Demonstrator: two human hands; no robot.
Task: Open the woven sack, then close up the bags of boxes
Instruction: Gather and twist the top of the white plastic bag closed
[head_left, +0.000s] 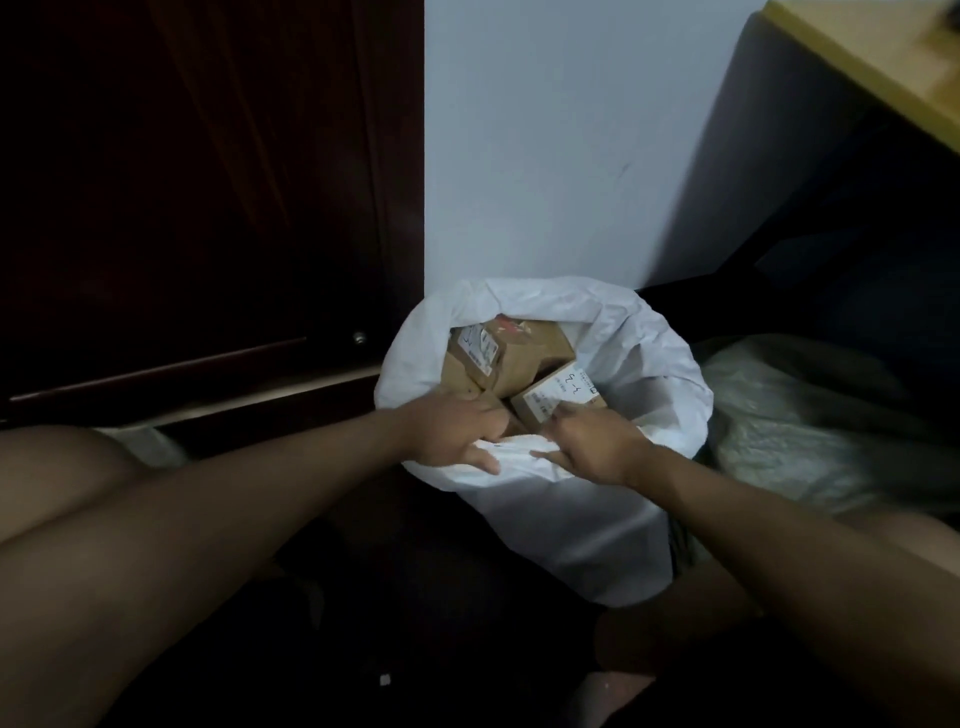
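A person crouched in a dim corner grips the near rim of a white sack (561, 530) with both hands, the mouth gaping wide against the pale wall (545, 156). The left hand (457, 431) curls its fingers over the rim from inside, thumb on the outer face; the right hand (592, 447) pinches the same edge just beside it. Cardboard boxes (511, 358) with white labels lie heaped inside, the top ones close to the rim.

The risks from here appear modest but real. With both hands on one short stretch of rim, the far edge is unheld and could sag or fold inward, leaving a gap when the mouth is gathered. Boxes riding high may jam the closure or snag the fabric on a corner. A hard pull toward the body could tip the sack.

Much stays unclear. The fingertips of both hands are buried behind the rim. A second, translucent bag (810, 415) to the right is blurred, its contents unreadable. How deep the boxes go, and whether any tie or cord is at hand, cannot be told; the floor is lost in shadow.
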